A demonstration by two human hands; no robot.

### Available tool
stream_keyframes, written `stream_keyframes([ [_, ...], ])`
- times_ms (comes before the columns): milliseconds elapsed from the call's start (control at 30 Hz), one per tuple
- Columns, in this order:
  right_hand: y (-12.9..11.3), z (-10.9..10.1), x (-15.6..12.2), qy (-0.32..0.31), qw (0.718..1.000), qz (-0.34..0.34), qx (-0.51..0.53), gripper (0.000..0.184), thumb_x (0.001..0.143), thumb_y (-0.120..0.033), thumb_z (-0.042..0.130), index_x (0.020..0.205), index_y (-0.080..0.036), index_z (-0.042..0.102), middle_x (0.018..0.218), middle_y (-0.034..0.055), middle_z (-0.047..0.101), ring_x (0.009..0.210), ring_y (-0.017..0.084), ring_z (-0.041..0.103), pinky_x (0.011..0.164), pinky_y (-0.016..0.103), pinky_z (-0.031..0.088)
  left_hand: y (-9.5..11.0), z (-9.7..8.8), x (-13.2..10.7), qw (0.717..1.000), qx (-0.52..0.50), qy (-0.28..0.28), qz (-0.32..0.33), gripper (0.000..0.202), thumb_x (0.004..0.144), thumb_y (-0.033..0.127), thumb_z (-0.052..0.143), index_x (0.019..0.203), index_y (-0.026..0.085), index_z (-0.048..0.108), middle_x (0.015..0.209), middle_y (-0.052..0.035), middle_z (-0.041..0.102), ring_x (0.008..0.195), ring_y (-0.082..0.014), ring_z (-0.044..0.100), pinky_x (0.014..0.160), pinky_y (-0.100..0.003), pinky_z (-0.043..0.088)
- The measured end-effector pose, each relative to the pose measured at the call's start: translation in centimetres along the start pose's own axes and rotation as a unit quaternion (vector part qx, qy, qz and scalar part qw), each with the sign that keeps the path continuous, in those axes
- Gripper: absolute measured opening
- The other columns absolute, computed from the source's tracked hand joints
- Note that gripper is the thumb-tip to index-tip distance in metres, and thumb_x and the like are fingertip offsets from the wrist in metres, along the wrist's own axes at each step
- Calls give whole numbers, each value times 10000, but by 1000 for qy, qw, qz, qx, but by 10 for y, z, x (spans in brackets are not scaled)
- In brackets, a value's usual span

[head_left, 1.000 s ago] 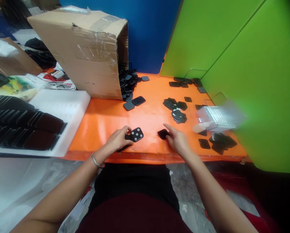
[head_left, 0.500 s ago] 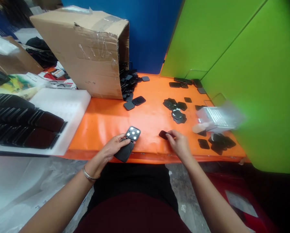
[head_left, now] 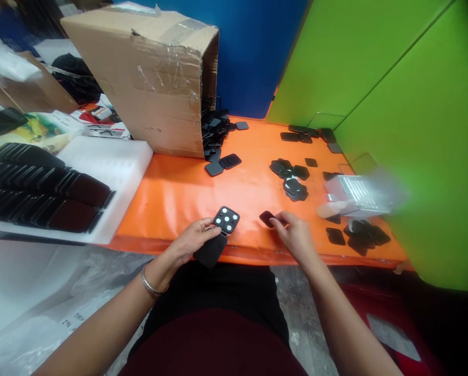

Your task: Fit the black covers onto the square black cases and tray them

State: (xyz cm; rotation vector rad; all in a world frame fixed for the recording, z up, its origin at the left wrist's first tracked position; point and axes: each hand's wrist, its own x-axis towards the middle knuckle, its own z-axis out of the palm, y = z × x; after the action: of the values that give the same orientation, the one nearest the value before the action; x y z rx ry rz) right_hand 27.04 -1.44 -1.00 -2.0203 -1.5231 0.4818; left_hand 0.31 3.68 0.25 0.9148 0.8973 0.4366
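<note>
My left hand [head_left: 192, 241] is closed on a black hinged piece [head_left: 218, 237] near the front edge of the orange table [head_left: 179, 193]. One half shows several white dots and the other half is plain black and hangs over the edge. My right hand [head_left: 294, 235] pinches a small black pad [head_left: 266, 218] that rests on the table a little to the right.
A taped cardboard box [head_left: 151, 78] lies on its side at the back, spilling black parts [head_left: 216, 136]. More black pads [head_left: 291, 177] are scattered at the right beside a clear plastic piece [head_left: 355, 193]. A white foam tray [head_left: 108, 172] with rows of black parts sits left. Green panels [head_left: 394, 104] close the right side.
My left hand lifted the hinged piece off the table and swung it open toward the front edge. My right hand closed on the small black pad. The camera shifted slightly.
</note>
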Motion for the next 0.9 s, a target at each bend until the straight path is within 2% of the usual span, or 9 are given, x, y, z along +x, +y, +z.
stream_keyframes([
  [67, -13, 1, -3, -20, 987, 19, 160, 264, 786, -444, 604, 695, -196, 623, 828, 77, 681, 761, 212, 616, 679, 320, 468, 1, 5, -2, 1000, 4, -15, -2, 459, 742, 426, 744, 1063, 116, 641, 999, -118, 703, 863, -203, 668, 785, -287, 486],
  [167, -38, 5, -9, -106, 921, 68, 370, 309, 725, -486, 695, 668, -191, 624, 908, 65, 693, 843, 203, 624, 798, 338, 493, 3, 12, -4, 999, 13, -47, 6, 403, 763, 404, 726, 1037, 118, 650, 998, -111, 700, 907, -210, 660, 824, -295, 475],
  [267, -57, 12, -14, -170, 866, 108, 458, 318, 679, -461, 753, 619, -191, 597, 770, 21, 669, 747, 161, 603, 796, 330, 494, 2, 18, -5, 997, 34, -63, 15, 367, 775, 399, 706, 1003, 114, 660, 955, -101, 702, 900, -204, 648, 821, -289, 464],
  [367, -62, 19, -15, -190, 842, 144, 485, 320, 641, -431, 792, 603, -185, 591, 652, -15, 606, 655, 130, 572, 737, 308, 501, 1, 21, -4, 997, 44, -66, 8, 376, 775, 384, 696, 1033, 114, 655, 927, -91, 701, 852, -185, 638, 783, -274, 457],
  [533, -59, 22, -15, -216, 826, 165, 494, 324, 627, -435, 803, 611, -184, 600, 624, -4, 608, 634, 156, 598, 719, 352, 531, 0, 23, -4, 997, 43, -65, -3, 359, 777, 356, 686, 1041, 114, 655, 930, -97, 697, 790, -166, 632, 733, -261, 459],
  [667, -59, 22, -15, -212, 833, 175, 480, 337, 609, -449, 808, 598, -189, 594, 623, 1, 615, 631, 165, 606, 705, 356, 544, 0, 23, -4, 997, 45, -68, -4, 351, 778, 353, 682, 1037, 117, 657, 920, -95, 698, 749, -155, 625, 696, -249, 458],
  [900, -57, 24, -16, -194, 849, 175, 460, 348, 597, -458, 808, 570, -192, 586, 591, -14, 581, 605, 140, 571, 646, 298, 526, -1, 22, -2, 996, 47, -70, -7, 333, 785, 342, 670, 1039, 126, 663, 914, -82, 699, 754, -156, 628, 708, -248, 453],
])
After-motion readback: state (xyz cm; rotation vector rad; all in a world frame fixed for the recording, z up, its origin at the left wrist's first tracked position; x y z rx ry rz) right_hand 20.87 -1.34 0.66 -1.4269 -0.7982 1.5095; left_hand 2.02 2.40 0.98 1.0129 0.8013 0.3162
